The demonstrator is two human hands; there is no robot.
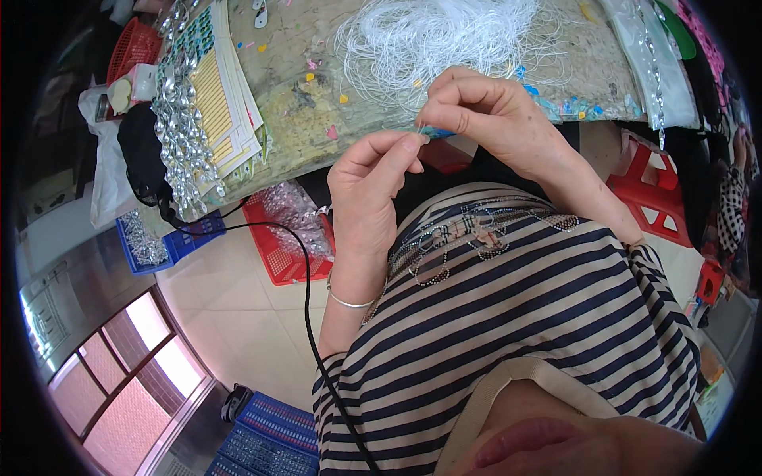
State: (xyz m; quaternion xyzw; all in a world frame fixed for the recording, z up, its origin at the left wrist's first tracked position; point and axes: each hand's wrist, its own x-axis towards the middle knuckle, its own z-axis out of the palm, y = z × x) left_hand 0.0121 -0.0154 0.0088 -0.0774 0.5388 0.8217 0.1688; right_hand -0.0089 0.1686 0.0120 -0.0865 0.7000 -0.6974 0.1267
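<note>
Just off the near edge of the table, my left hand (373, 170) and my right hand (488, 111) are close together, each closed in a pinch. A thin pale thread (420, 127) runs between their fingertips. Something tiny and pale shows at the left thumb tip, too small to name. Beyond my hands spreads a loose tangle of white cord (444, 40) on the table. To the left, strings of clear faceted beads (181, 131) hang over the table edge beside patterned paper sheets (226, 95).
The table (294, 119) is stained and dotted with colored scraps. A red basket (278, 246) with bagged beads and a blue bin (151, 246) stand below at the left. A red stool (655, 190) is at the right. A black cable (308, 293) hangs beside my left arm.
</note>
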